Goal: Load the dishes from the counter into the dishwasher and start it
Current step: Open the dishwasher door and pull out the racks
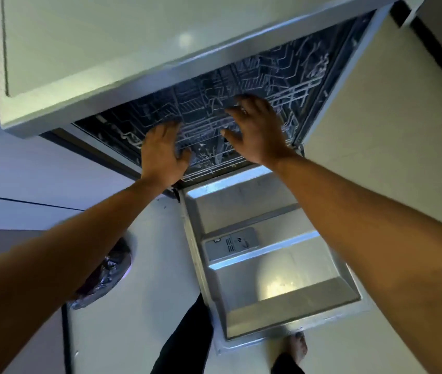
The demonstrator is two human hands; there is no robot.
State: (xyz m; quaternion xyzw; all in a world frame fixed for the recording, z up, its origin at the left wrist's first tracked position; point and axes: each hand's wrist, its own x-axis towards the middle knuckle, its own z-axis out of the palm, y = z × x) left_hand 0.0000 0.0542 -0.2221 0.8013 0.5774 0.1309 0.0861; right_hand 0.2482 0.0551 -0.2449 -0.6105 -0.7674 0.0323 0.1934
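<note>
The left hand (163, 153) and right hand (257, 130) are held spread over the rack (276, 82), with nothing gripped; contact cannot be told. The door (265, 268) is down and no dishes are seen. Loading is judged barely begun: next, the rack's front must be gripped by the 2 hands and drawn out.

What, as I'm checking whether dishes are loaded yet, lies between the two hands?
In the head view, only bare wire tines of the dishwasher rack show between the left hand and the right hand; no dish.
</note>
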